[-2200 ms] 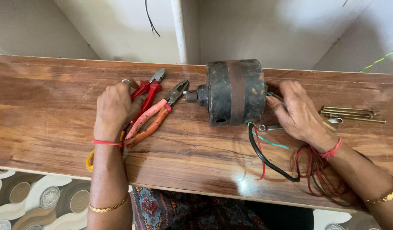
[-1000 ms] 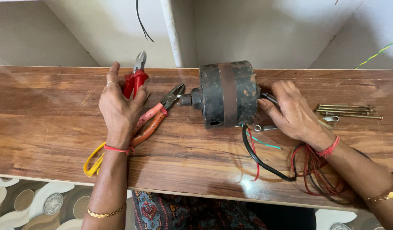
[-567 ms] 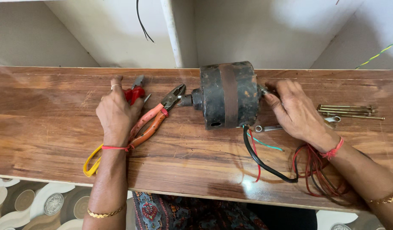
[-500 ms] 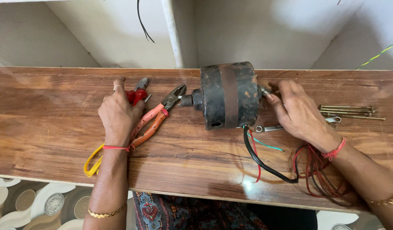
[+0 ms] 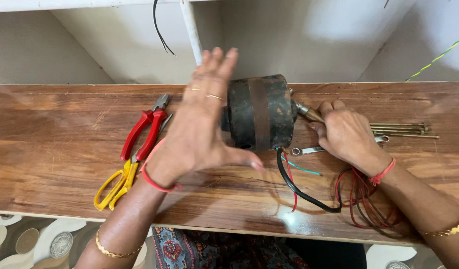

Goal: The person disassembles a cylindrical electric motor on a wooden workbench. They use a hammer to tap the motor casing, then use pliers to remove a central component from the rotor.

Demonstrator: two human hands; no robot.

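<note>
Nearest us, our left hand [image 5: 202,129] hangs raised above the bench [image 5: 50,179], fingers spread wide and clamped on nothing, partly covering the left end of the motor [image 5: 262,112]. Beside it lie the yellow-handled scissors [image 5: 115,185] and the red-handled pliers [image 5: 142,130], touching each other. The motor's black cable [image 5: 296,188] and loose red wires [image 5: 361,197] trail toward the near edge.

The motor lies on its side at mid-bench, a dark metal drum. We judge it heavy, rigid and prone to roll; its grimy shell looks fairly grippy, so we would cradle it around the barrel, never by the soft wires.

Our right hand [image 5: 346,134] is closed at the shaft end [image 5: 309,113]; whether it grips the shaft we cannot tell. Just beside it lies a small spanner [image 5: 306,150], and further right long bolts [image 5: 401,130].
</note>
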